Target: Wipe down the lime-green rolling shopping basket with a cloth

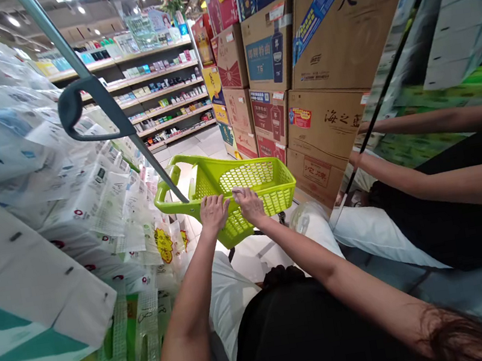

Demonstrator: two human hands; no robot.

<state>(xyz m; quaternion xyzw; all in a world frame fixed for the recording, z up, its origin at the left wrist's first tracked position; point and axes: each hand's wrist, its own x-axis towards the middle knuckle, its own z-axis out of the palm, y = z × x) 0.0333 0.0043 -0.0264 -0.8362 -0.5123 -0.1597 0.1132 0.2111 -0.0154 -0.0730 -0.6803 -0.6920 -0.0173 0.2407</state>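
Note:
A lime-green shopping basket (261, 168) on a wheeled frame stands in front of my knees. My left hand (215, 214) grips its near rim, with the fingers curled over the edge. Just to the right, my right hand (250, 203) rests at the same rim, closed around a small whitish wad (238, 191) that looks like a tissue or wipe. The fingertips of both hands are partly hidden behind the rim. No goods show inside the basket. Its grey pole handle (95, 97) slants up to the left, touched by neither hand.
Plastic-wrapped tissue packs (100, 190) are piled close on the left. Cardboard liquor cartons (266, 48) are stacked on the right, beside a mirror (440, 51) reflecting my arms. Stocked shelves (162, 89) stand beyond the tiled floor (205, 142).

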